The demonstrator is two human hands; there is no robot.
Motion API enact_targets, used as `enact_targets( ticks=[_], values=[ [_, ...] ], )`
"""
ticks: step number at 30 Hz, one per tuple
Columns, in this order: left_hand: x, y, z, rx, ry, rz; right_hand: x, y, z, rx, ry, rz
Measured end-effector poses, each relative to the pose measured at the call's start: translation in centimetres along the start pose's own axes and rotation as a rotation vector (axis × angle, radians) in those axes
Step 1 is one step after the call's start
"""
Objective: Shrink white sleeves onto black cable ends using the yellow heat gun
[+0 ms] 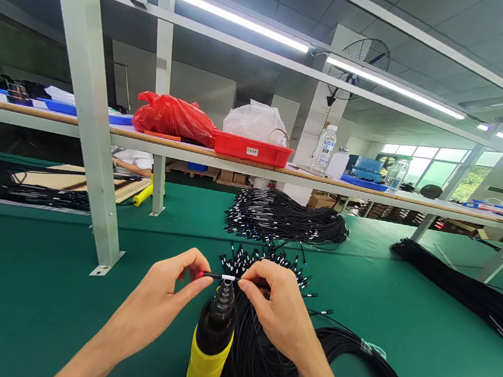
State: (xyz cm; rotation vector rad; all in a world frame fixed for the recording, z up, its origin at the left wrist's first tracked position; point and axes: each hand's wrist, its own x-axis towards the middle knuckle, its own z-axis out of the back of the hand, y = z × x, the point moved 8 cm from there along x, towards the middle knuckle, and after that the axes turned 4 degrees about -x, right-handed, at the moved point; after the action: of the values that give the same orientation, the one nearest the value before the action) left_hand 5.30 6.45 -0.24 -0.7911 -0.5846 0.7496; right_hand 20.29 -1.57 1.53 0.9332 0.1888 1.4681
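Note:
Between my two hands a thin black cable with a white sleeve [228, 278] is stretched level. My left hand [169, 291] pinches its red-tipped end between thumb and forefinger. The cable just right of the sleeve is pinched by my right hand [277, 305]. Directly under the sleeve stands a yellow and black heat gun [211, 352], upright, its dark coiled nozzle close below the sleeve. Behind and beneath my right hand lies a bundle of black cables [256, 357] with many white-marked ends.
A second cable pile [288, 216] lies farther back on the green table [162, 221]. Long black cables [461, 288] lie at the right. A metal post [92, 118] stands at the left. The shelf above holds a red tray [253, 150]. A person's arm [132, 167] shows behind.

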Motion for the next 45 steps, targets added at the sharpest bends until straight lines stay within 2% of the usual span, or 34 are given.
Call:
enact_targets(
  ticks=[5, 12, 18, 21, 24, 28, 35, 38, 42, 45],
  values=[
    [-1.2, -0.2, 0.1, -0.033, 0.009, -0.023, -1.2, 0.7, -0.1, 0.028, 0.011, -0.008],
    [-4.7, 0.8, -0.2, -0.071, 0.033, 0.032, -3.7, 1.9, -1.3, 0.026, 0.067, 0.016],
    [-7.0, 1.9, 0.4, -0.052, -0.111, 0.139, -4.5, 3.4, -2.3, 0.037, 0.069, 0.175],
    [-7.8, 2.1, 0.4, -0.037, -0.127, 0.143, -4.7, 3.9, -2.7, 0.032, 0.059, 0.224],
    [-8.2, 2.4, 0.0, -0.021, -0.116, 0.132, -5.0, 4.2, -2.9, 0.02, 0.047, 0.243],
    [-8.7, 2.8, -0.2, -0.016, -0.16, 0.114, -5.4, 4.4, -3.2, 0.011, 0.053, 0.258],
    [-10.3, 3.9, -0.3, -0.035, -0.257, 0.2, -5.9, 4.9, -3.8, -0.069, 0.077, 0.306],
    [-10.6, 4.4, -0.7, -0.043, -0.235, 0.218, -6.0, 4.9, -4.0, -0.075, 0.093, 0.3],
    [-10.9, 5.7, -1.0, -0.097, -0.228, 0.341, -6.2, 4.2, -4.5, -0.049, 0.139, 0.237],
    [-10.8, 5.4, -1.0, -0.128, -0.221, 0.356, -6.5, 3.4, -4.8, -0.016, 0.154, 0.161]
  ],
)
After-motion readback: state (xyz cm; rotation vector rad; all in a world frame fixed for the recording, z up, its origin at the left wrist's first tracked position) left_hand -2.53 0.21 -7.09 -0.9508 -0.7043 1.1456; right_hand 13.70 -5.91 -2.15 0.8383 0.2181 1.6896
